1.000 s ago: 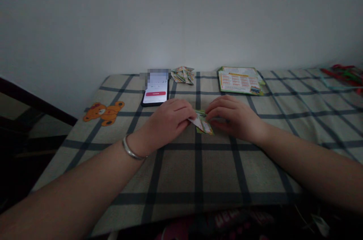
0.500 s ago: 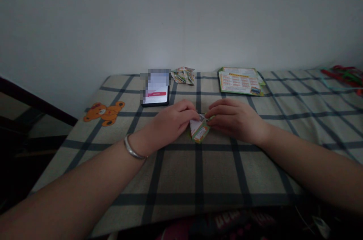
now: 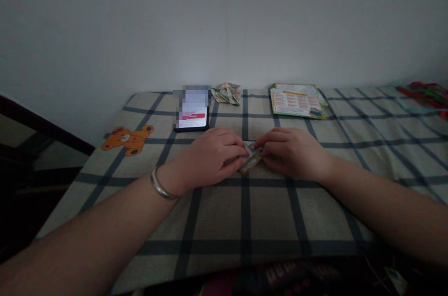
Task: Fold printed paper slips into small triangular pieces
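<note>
A small folded piece of printed paper (image 3: pixel 250 158), green and white, lies on the checked cloth (image 3: pixel 245 212) at the middle of the table. My left hand (image 3: pixel 210 156), with a silver bangle at the wrist, pinches its left side with curled fingers. From the right, my right hand (image 3: pixel 292 152) grips its other side, fingertips pressed together on it. Most of the paper is hidden under my fingers.
A lit phone (image 3: pixel 192 113) lies behind my left hand. Several folded paper pieces (image 3: pixel 227 92) sit by the wall, with a stack of printed sheets (image 3: pixel 297 100) to their right. Red and green items (image 3: pixel 427 92) lie far right. A bear print (image 3: pixel 128 138) marks the cloth's left.
Both hands have closed in over the paper. It has been turned and folded smaller, so less of it shows than a second ago.
</note>
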Demonstrator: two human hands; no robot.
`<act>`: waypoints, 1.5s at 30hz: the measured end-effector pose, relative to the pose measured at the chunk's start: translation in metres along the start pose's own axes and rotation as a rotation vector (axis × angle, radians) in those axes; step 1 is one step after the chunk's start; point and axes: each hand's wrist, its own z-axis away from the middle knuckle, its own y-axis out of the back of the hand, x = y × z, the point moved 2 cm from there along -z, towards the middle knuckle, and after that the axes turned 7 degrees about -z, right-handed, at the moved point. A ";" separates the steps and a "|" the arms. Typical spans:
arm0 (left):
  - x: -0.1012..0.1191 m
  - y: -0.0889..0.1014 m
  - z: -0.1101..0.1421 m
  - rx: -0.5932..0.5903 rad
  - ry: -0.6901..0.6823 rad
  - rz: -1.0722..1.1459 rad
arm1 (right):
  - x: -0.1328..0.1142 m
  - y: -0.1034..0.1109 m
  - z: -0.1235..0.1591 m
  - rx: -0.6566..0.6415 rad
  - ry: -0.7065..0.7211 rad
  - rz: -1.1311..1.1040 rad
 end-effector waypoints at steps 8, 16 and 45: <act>-0.004 -0.005 -0.001 -0.022 0.004 -0.057 | 0.001 0.001 0.001 -0.045 -0.027 -0.050; -0.002 -0.001 0.000 -0.047 0.040 0.013 | 0.002 0.001 0.002 -0.079 -0.054 -0.039; 0.009 -0.008 -0.008 -0.029 0.229 -0.023 | 0.010 -0.010 -0.004 -0.009 -0.297 -0.193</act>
